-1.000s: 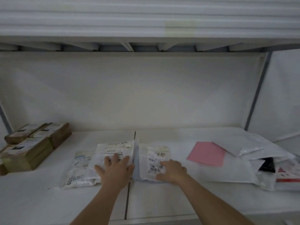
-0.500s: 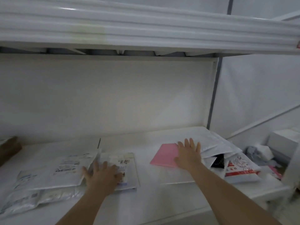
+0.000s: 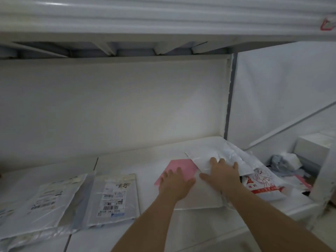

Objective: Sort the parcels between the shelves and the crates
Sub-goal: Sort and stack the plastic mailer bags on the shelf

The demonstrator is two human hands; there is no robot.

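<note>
Both hands flat, fingers straight, gripping nothing: left hand [image 3: 175, 185] on flat pink envelope [image 3: 179, 167], right hand [image 3: 222, 174] on glossy white plastic mailer [image 3: 216, 156], long axis slanting back-left to front-right, overlapping pink envelope's right edge, on white shelf [image 3: 145, 160].

I am looking into a parcel sorting or storage room. A white metal shelf [image 3: 127, 164] with a ribbed shelf above it [image 3: 145, 13] holds flat plastic mailers with barcode labels [image 3: 112, 195], a pink envelope [image 3: 181, 167] and a white bag printed in red [image 3: 261, 184]. More bagged parcels [image 3: 285, 160] are heaped beyond its right end.
</note>
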